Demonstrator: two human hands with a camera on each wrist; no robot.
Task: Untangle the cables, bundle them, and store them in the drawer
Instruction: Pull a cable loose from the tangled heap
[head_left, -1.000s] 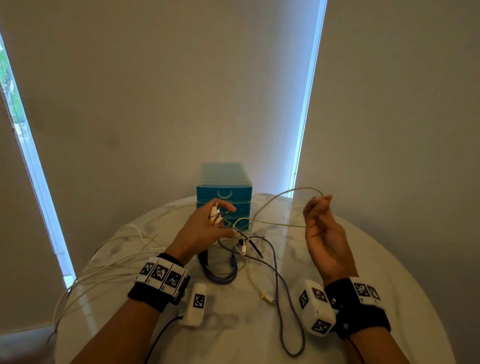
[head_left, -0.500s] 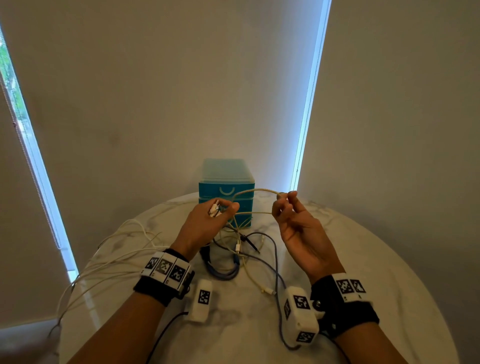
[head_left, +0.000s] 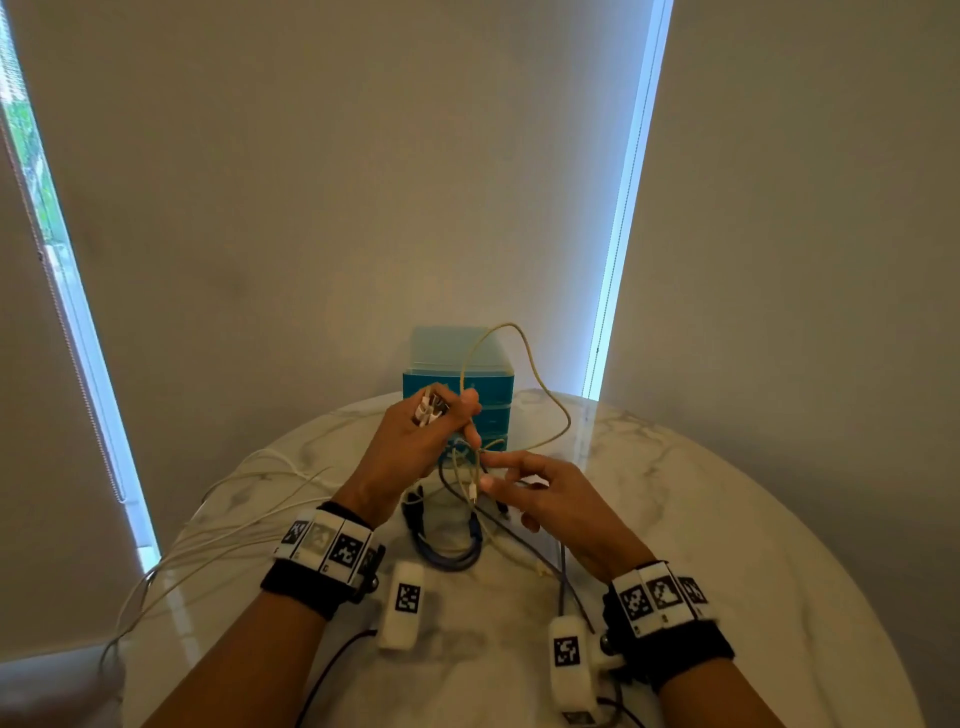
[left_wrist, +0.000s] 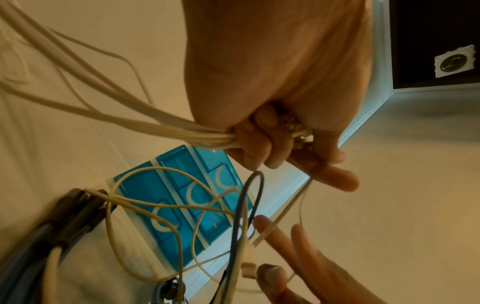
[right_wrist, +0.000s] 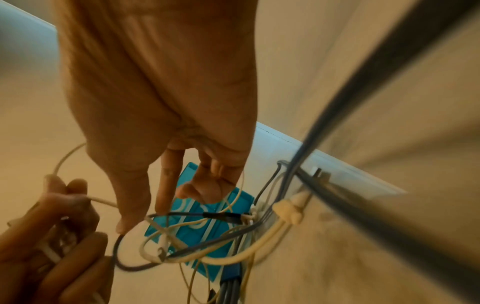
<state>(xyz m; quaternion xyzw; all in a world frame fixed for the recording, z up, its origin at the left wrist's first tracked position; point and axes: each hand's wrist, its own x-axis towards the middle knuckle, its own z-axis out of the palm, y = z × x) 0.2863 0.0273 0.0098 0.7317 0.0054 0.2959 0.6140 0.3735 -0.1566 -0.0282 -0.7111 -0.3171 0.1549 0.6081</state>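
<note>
Teal drawer unit (head_left: 458, 387) stands behind tangled cables (head_left: 470, 512). Left hand (head_left: 415, 441) grip pinches cable ends (head_left: 428, 408); right hand (head_left: 558, 499) fingers spread.

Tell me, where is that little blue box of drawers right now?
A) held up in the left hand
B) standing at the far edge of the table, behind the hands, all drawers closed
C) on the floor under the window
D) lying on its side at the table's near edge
B: the blue drawer box stands at the far side of the marble table, beyond the left hand and right hand, its drawer fronts closed.
</note>
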